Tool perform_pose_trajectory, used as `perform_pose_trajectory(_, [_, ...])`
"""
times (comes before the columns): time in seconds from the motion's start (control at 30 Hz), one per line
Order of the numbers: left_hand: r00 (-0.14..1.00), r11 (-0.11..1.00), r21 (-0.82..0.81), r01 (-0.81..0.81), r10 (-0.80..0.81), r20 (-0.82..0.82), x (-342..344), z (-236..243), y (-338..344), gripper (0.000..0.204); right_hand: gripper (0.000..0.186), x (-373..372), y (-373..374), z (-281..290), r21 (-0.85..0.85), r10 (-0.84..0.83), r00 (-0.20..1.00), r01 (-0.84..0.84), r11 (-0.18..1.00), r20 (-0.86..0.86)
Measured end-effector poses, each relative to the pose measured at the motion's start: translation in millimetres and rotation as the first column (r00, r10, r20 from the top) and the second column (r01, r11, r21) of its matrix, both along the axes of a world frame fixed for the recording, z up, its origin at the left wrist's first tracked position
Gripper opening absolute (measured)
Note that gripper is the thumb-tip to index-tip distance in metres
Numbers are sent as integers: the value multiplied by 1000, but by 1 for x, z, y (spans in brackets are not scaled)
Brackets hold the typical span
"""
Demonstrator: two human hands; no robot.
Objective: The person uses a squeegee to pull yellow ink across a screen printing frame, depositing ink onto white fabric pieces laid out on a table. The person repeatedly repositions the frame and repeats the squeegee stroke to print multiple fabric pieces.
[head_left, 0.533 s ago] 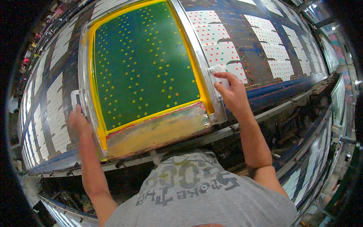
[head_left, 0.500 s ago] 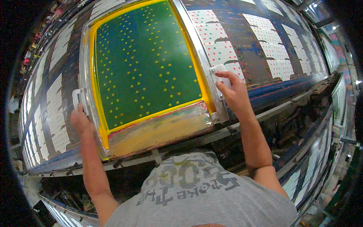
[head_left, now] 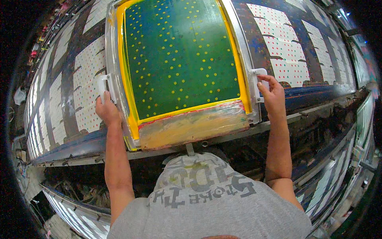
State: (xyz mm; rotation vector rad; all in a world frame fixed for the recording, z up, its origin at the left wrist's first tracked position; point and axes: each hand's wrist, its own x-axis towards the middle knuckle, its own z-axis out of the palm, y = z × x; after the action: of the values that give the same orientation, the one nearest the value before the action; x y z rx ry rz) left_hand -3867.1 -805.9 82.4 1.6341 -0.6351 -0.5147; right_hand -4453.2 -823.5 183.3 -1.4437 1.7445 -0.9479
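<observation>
A large screen-printing frame (head_left: 237, 30) lies flat on a long dark table, with a metal border. Its green mesh (head_left: 179, 59) carries yellow dots, and thick yellow ink (head_left: 191, 108) runs along the inner edges. My left hand (head_left: 107, 111) is closed on the white handle (head_left: 102, 84) at the frame's left side. On the opposite side, my right hand (head_left: 272, 97) has its fingers curled round another white handle (head_left: 258, 72). Smeared tan tape or film (head_left: 195, 125) covers the near end of the frame.
White sheets printed with coloured dots lie in columns, left (head_left: 89, 85) and right (head_left: 284, 51) of the frame. A metal rail (head_left: 163, 152) follows the table's near edge, beside my body. Another table with pale sheets (head_left: 338, 167) stands at lower right.
The frame and both hands have shifted right in view, and the frame sits straighter. A column of dotted sheets now shows just left of the frame. Both hands stay on the handles.
</observation>
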Motion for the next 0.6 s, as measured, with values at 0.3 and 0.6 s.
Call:
perform_pose_trajectory(0.3, [989,996,79,-35,23,143,-37,17,-4,24,32,-30,2,3,37,-4,994,0,999,112])
perform_pose_trajectory(0.6, [901,975,193,-112,17,434,-52,20,-5,26,40,-36,2,3,-72,63,985,-76,995,-160])
